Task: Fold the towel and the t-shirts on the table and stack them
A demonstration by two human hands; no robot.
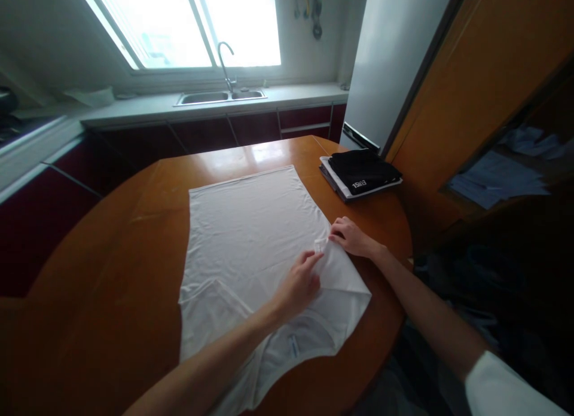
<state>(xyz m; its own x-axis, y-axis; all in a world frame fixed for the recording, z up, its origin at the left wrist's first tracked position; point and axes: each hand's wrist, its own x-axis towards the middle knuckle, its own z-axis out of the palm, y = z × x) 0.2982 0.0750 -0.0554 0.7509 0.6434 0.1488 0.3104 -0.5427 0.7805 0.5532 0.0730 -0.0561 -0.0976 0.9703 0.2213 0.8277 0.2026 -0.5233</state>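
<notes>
A white T-shirt (251, 225) lies spread on the wooden table, its hem toward the window and its neckline toward me. The sleeve on the right is folded inward over the body. My left hand (301, 281) rests low over the shirt, thumb and index finger closed on the cloth at the folded sleeve's edge. At the shirt's right edge, my right hand (350, 236) pinches the fabric with bent fingers. Inside the neckline a small label (293, 346) shows. The left forearm covers part of the shirt's near left side.
The round-edged wooden table (134, 236) carries a stack of folded clothes, a black garment (363, 170) on top, at the far right. Beyond stand a counter with a sink (206, 97) and a tall pale fridge (385, 57). A wooden cabinet (475, 87) rises on the right.
</notes>
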